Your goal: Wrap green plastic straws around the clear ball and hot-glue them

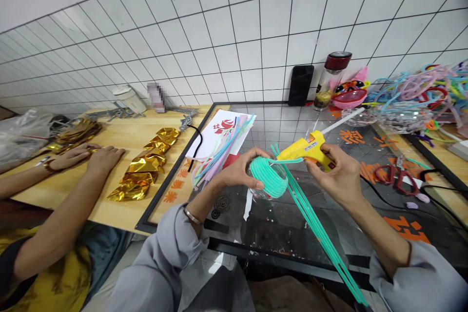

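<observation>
My left hand (239,169) is closed around a rounded form wrapped in rows of turquoise pipe cleaner (268,180); a clear rim shows at its lower edge. In my right hand (339,173) is a yellow hot glue gun (298,148), its nozzle close to the top of the wrapped form. A white glue stick (343,121) juts from the gun's back. One turquoise end stretches from the form to my right fingertips, which seem to pinch it. Several long turquoise pipe cleaners (321,231) slant beneath, down toward the lower right.
Left of me, a co-worker's hands (104,158) rest on the wooden table near crumpled gold foil (146,163). Pastel pipe cleaners (219,148) lie on white paper (199,144). A phone (301,85), a glass bottle (331,80), red scissors (395,178) and black cords (380,202) are around the dark tabletop.
</observation>
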A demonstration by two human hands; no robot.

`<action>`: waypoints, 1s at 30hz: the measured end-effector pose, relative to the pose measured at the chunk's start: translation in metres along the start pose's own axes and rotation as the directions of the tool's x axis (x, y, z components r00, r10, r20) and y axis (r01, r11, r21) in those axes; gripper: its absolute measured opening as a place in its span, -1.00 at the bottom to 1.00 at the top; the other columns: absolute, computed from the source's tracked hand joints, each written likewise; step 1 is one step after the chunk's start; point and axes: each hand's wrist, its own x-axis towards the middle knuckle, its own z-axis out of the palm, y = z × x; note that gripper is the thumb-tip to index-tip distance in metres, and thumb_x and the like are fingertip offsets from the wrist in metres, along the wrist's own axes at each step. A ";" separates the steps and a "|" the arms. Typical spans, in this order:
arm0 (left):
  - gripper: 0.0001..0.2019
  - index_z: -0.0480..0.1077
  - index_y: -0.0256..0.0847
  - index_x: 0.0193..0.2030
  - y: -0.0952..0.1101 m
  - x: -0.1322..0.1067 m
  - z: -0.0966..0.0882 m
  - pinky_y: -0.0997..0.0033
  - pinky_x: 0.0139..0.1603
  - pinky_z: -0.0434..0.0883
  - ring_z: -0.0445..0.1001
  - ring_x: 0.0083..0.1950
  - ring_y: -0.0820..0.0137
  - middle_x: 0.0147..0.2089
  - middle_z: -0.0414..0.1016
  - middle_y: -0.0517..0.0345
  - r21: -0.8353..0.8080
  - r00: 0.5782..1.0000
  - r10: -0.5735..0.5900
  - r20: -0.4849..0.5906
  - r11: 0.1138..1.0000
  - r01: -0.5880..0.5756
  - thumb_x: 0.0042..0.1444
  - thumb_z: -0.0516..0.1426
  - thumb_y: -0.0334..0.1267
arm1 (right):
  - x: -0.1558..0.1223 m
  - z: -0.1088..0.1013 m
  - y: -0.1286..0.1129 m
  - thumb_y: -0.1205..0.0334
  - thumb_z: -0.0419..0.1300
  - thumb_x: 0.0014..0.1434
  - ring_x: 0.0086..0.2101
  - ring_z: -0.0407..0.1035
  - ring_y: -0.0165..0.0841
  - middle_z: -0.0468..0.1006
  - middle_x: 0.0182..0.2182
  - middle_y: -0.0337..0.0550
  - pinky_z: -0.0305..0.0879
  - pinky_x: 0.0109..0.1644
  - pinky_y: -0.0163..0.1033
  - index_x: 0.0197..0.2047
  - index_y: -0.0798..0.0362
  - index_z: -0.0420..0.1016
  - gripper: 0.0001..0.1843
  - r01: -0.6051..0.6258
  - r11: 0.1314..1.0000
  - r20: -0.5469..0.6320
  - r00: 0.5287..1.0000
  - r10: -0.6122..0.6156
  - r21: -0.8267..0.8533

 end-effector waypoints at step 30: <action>-0.28 0.39 -0.15 -0.03 -0.002 -0.001 -0.001 0.13 0.20 0.27 0.37 0.18 0.07 0.10 0.42 0.01 -0.008 0.999 -0.028 0.040 1.000 0.029 -0.39 0.50 -0.07 | 0.000 -0.001 0.000 0.05 0.25 0.06 -0.48 0.43 -0.29 0.58 -0.42 -0.16 0.36 -0.38 -0.20 -0.27 0.00 0.43 -0.78 -0.022 1.000 0.016 1.000 0.021 0.019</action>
